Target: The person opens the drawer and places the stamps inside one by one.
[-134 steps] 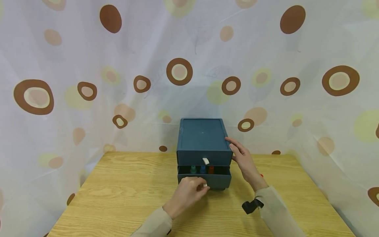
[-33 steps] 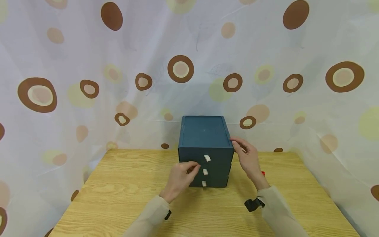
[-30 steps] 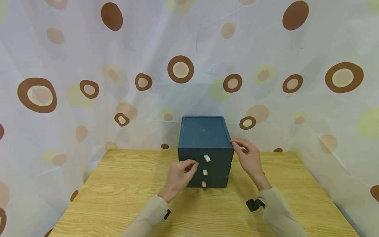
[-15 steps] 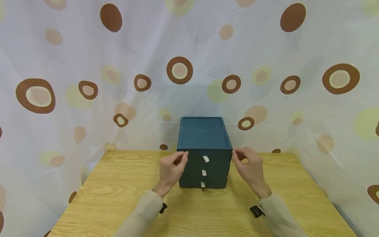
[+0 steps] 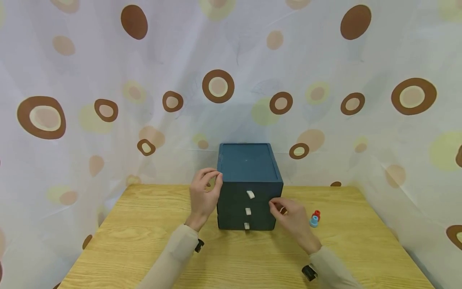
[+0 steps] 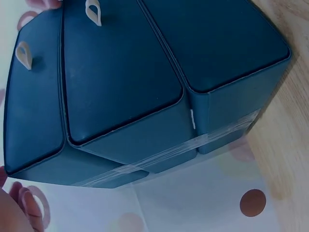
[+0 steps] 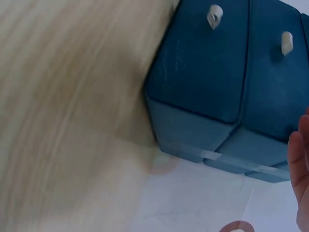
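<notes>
A dark blue three-drawer storage box [image 5: 249, 162] stands at the back of the table, its drawers all pushed in. Each front carries a small white pull tab [image 5: 250, 194]; two tabs show in the right wrist view. My left hand [image 5: 203, 196] is at the box's upper left front corner, thumb and fingertips close together. The left wrist view shows part of this hand [image 6: 19, 210] by the corner. Near the right side of the drawer fronts is my right hand [image 5: 294, 220], fingers loosely bent, holding nothing visible. Whether its fingertips touch the box I cannot tell.
To the right of the box, a light blue peg-like piece [image 5: 314, 221] and a red one [image 5: 317, 214] lie close together on the wooden table [image 5: 144, 249]. Clear tape [image 6: 198, 141] runs across the box's side. A patterned curtain [image 5: 231, 52] hangs behind.
The middle drawer, earlier pulled out showing green, blue and red pieces, is now pushed in. My left hand has moved up and left off the fronts; my right has come down, uncovering the loose pieces.
</notes>
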`<state>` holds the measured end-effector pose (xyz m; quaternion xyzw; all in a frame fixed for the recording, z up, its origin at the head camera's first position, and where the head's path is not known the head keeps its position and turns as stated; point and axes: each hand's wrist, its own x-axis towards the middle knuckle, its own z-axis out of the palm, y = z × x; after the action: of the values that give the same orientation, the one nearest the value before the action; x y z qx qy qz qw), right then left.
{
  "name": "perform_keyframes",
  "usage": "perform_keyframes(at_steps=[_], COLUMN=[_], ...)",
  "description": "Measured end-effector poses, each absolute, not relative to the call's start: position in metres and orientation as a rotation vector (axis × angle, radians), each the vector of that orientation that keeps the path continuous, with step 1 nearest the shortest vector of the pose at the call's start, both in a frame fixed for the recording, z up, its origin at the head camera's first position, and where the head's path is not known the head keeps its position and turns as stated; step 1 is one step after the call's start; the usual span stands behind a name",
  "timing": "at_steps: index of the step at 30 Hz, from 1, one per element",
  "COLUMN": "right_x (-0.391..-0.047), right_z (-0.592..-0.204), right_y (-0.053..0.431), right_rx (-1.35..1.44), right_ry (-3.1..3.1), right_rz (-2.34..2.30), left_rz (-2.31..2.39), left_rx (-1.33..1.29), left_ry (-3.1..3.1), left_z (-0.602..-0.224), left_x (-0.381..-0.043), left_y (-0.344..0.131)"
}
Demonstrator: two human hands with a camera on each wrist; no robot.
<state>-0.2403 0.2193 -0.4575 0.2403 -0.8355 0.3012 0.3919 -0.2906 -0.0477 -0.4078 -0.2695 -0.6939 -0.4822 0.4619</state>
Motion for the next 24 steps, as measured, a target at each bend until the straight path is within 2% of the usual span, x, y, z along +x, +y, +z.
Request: perform_keyframes(at_steps=[9,16,24], right_x=[-0.236,-0.236,-0.244], right_z=[-0.471,-0.478,-0.484], right_y=[0.205,0.197,0.194], right_rx=[0.673,0.615,0.775], right_ry=[-2.340,-2.500,-2.765], right_rz=[0.866,0.898,0.902], left_rz=[-1.376,-1.597,-1.752], left_rx=[-0.615,-0.570,-0.633], left_ry=[-1.850,-2.105,-2.155], left_z=[-0.411,-0.404,-0.397], left_x=[-0.297,-0.296,-0.293], left_y=[-0.052,-0.058,-0.060])
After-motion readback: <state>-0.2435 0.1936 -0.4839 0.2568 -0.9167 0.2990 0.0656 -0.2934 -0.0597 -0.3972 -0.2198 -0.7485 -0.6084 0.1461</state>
